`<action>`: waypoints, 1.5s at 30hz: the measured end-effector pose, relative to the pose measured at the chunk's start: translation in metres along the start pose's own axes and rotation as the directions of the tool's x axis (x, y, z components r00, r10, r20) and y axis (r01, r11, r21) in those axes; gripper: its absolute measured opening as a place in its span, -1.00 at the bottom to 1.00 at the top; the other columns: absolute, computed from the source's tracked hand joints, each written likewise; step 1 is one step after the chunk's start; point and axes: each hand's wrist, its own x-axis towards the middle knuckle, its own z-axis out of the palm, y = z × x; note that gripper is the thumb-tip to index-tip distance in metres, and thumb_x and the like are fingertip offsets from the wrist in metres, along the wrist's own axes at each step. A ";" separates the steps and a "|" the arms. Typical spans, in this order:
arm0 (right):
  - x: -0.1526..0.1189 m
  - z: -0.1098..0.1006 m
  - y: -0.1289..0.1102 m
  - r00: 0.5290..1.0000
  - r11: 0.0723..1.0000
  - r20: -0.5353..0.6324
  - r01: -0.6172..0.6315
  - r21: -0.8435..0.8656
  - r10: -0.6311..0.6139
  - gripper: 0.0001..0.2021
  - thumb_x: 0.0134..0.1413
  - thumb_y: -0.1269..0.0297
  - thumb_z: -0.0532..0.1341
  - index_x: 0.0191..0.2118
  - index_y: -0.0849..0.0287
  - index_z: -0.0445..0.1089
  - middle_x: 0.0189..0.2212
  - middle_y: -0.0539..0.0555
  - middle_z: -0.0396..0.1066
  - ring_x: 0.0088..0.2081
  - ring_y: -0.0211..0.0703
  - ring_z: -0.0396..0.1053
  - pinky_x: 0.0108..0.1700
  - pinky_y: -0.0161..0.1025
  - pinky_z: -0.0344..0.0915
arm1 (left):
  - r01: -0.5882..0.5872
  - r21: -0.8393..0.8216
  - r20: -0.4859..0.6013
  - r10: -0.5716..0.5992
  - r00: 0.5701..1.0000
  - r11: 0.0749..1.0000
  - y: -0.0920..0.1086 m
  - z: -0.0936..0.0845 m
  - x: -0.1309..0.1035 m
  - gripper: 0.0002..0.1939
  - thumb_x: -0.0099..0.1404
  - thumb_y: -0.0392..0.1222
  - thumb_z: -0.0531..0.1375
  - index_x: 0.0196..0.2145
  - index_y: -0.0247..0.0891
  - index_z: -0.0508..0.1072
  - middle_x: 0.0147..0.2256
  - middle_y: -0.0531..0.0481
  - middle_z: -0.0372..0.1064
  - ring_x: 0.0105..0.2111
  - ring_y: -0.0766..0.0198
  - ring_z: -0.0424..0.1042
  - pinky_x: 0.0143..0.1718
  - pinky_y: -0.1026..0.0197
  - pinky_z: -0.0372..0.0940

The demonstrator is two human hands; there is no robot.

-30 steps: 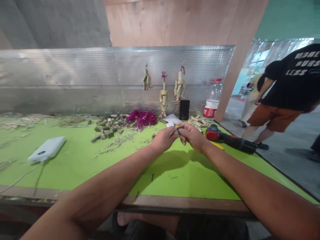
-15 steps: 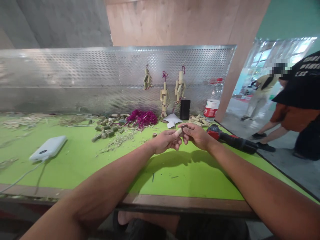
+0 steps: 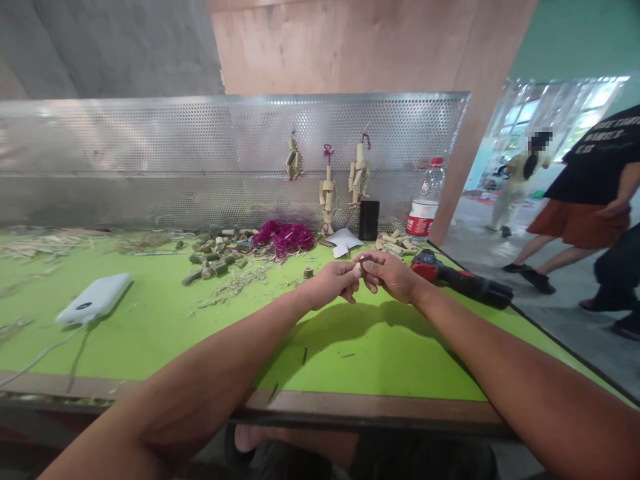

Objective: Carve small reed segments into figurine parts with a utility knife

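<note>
Head: bamboo piece (image 3: 358,267) seemingly between fingers (image 3: 372,268)

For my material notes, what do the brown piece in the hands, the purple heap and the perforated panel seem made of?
Brown piece: dull surface, perhaps sandpaper; too small for certainty.
Purple heap: perhaps plastic or fibre string, brightly coloured; thin tangled strands.
Perforated panel: likely bare metal; grey, glossy, with bright reflections.

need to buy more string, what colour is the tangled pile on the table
The tangled string is magenta-purple, seen best in the head view.
</note>
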 end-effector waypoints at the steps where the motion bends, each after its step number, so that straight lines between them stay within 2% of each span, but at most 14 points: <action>1: 0.000 0.001 0.000 1.000 1.000 -0.005 0.001 -0.012 -0.001 -0.67 0.15 0.13 0.21 -0.06 0.24 0.33 -0.67 -0.14 0.18 -0.64 -0.34 0.17 -0.55 -0.33 0.20 | 0.000 0.073 -0.037 0.003 0.999 0.997 0.001 0.001 0.000 -0.69 0.32 0.01 0.08 -0.40 -0.31 0.30 -0.52 0.09 0.23 -0.56 0.44 0.30 -0.40 0.24 0.40; 4: 0.000 0.004 -0.001 0.999 0.997 -0.048 -0.003 -0.072 0.000 -0.65 0.13 0.10 0.22 -0.08 0.25 0.33 -0.67 -0.13 0.22 -0.64 -0.34 0.18 -0.55 -0.33 0.17 | 0.015 0.330 -0.114 0.024 0.993 0.944 0.005 0.002 -0.002 -0.71 0.33 -0.04 0.03 -0.44 -0.29 0.28 -0.51 0.07 0.26 -0.56 0.41 0.31 -0.47 0.31 0.32; 8: 0.000 0.011 0.001 0.994 0.985 -0.110 -0.003 -0.171 -0.016 -0.63 0.08 0.06 0.24 -0.10 0.25 0.35 -0.69 -0.12 0.25 -0.65 -0.33 0.20 -0.54 -0.34 0.14 | 0.002 0.664 -0.154 0.134 0.979 0.747 0.009 0.002 -0.002 -0.73 0.34 -0.08 0.00 -0.41 -0.27 0.35 -0.50 0.01 0.31 -0.55 0.34 0.28 -0.49 0.30 0.19; 10: 0.001 0.015 0.001 0.983 0.976 -0.176 0.008 -0.219 -0.048 -0.63 0.08 0.06 0.23 -0.10 0.24 0.37 -0.70 -0.12 0.26 -0.64 -0.32 0.20 -0.52 -0.34 0.15 | -0.029 0.759 -0.165 0.235 0.958 0.651 0.009 0.002 -0.001 -0.71 0.35 -0.06 -0.02 -0.37 -0.25 0.38 -0.46 -0.03 0.35 -0.52 0.29 0.28 -0.45 0.26 0.18; 12: 0.002 0.018 0.000 0.971 0.961 -0.225 0.013 -0.275 -0.077 -0.65 0.08 0.06 0.23 -0.13 0.22 0.39 -0.69 -0.11 0.27 -0.62 -0.32 0.21 -0.50 -0.34 0.15 | -0.059 0.785 -0.162 0.296 0.941 0.616 0.007 0.001 0.000 -0.68 0.36 -0.04 -0.04 -0.36 -0.25 0.40 -0.45 -0.06 0.36 -0.51 0.26 0.29 -0.42 0.25 0.17; 15: 0.002 0.017 -0.002 0.980 0.941 -0.183 0.017 -0.338 -0.083 -0.68 0.08 0.04 0.23 -0.20 0.22 0.42 -0.69 -0.09 0.28 -0.60 -0.31 0.22 -0.49 -0.34 0.15 | -0.092 0.723 -0.128 0.263 0.956 0.684 0.004 -0.002 0.000 -0.71 0.34 -0.05 0.00 -0.37 -0.25 0.41 -0.51 -0.03 0.34 -0.55 0.30 0.26 -0.46 0.28 0.17; 18: 0.001 0.012 -0.005 0.994 0.950 -0.098 0.021 -0.313 -0.054 -0.68 0.09 0.04 0.23 -0.23 0.24 0.42 -0.67 -0.06 0.31 -0.59 -0.30 0.24 -0.47 -0.33 0.17 | -0.060 0.555 -0.050 0.105 0.993 0.830 0.003 -0.008 -0.002 -0.73 0.34 -0.04 0.02 -0.37 -0.27 0.37 -0.52 0.01 0.33 -0.58 0.35 0.29 -0.51 0.31 0.21; 20: -0.001 0.009 -0.007 0.998 0.965 -0.055 0.025 -0.262 -0.040 -0.69 0.08 0.06 0.25 -0.25 0.25 0.41 -0.66 -0.05 0.32 -0.59 -0.31 0.25 -0.46 -0.33 0.18 | -0.027 0.400 0.024 0.019 1.000 0.916 0.004 -0.012 -0.005 -0.73 0.32 -0.01 0.05 -0.38 -0.27 0.33 -0.48 0.01 0.36 -0.56 0.35 0.37 -0.49 0.29 0.28; 23: -0.002 0.006 -0.010 0.999 0.985 0.032 0.021 -0.173 -0.016 -0.69 0.06 0.09 0.27 -0.24 0.27 0.41 -0.66 -0.06 0.32 -0.60 -0.31 0.25 -0.47 -0.32 0.20 | 0.005 0.221 0.160 -0.041 0.986 0.975 0.009 -0.018 -0.008 -0.70 0.27 0.03 0.14 -0.37 -0.29 0.31 -0.44 -0.01 0.38 -0.51 0.32 0.44 -0.43 0.23 0.36; 27: -0.004 0.004 -0.005 0.990 0.999 0.137 -0.032 -0.002 0.032 -0.64 0.01 0.10 0.32 -0.16 0.29 0.42 -0.65 -0.07 0.30 -0.63 -0.32 0.25 -0.53 -0.33 0.19 | 0.025 0.143 0.297 -0.067 0.953 0.989 0.014 -0.021 -0.010 -0.63 0.24 0.08 0.17 -0.39 -0.33 0.32 -0.46 -0.02 0.37 -0.54 0.32 0.44 -0.43 0.19 0.38; 32: -0.002 -0.001 -0.001 0.999 0.992 0.008 -0.033 0.124 0.032 -0.57 -0.02 0.19 0.34 -0.01 0.19 0.38 -0.52 -0.07 0.34 -0.63 -0.39 0.15 -0.57 -0.34 0.20 | 0.043 -0.073 0.310 -0.018 0.951 0.996 0.010 -0.023 -0.009 -0.65 0.23 0.06 0.20 -0.36 -0.34 0.31 -0.44 0.00 0.36 -0.51 0.34 0.44 -0.39 0.18 0.40; 36: -0.001 -0.005 -0.005 0.992 0.991 -0.121 0.043 0.128 -0.028 -0.79 0.02 0.20 0.32 -0.25 0.20 0.43 -0.60 -0.11 0.22 -0.63 -0.40 0.10 -0.56 -0.35 0.17 | 0.022 -0.160 0.285 0.025 0.958 0.987 0.008 -0.025 -0.009 -0.65 0.26 0.03 0.18 -0.20 -0.34 0.33 -0.41 -0.04 0.38 -0.49 0.33 0.44 -0.33 0.12 0.42; 40: -0.001 -0.003 -0.010 0.985 0.994 -0.163 0.074 0.086 -0.059 -0.80 0.00 0.17 0.32 -0.42 0.20 0.38 -0.68 -0.13 0.12 -0.63 -0.36 0.08 -0.53 -0.31 0.14 | 0.013 -0.185 0.248 0.034 0.968 0.983 0.006 -0.024 -0.008 -0.63 0.26 0.03 0.18 -0.16 -0.34 0.33 -0.40 -0.06 0.40 -0.48 0.32 0.45 -0.32 0.10 0.43; 45: 0.000 0.000 -0.010 0.956 0.994 -0.274 0.108 0.013 -0.100 -0.81 -0.08 0.18 0.35 -0.46 0.17 0.39 -0.60 -0.07 0.25 -0.52 -0.31 0.17 -0.40 -0.28 0.17 | -0.004 -0.267 0.225 0.067 0.972 0.964 0.001 -0.023 -0.005 -0.65 0.27 0.01 0.17 -0.16 -0.35 0.35 -0.39 -0.08 0.41 -0.47 0.29 0.45 -0.34 0.09 0.41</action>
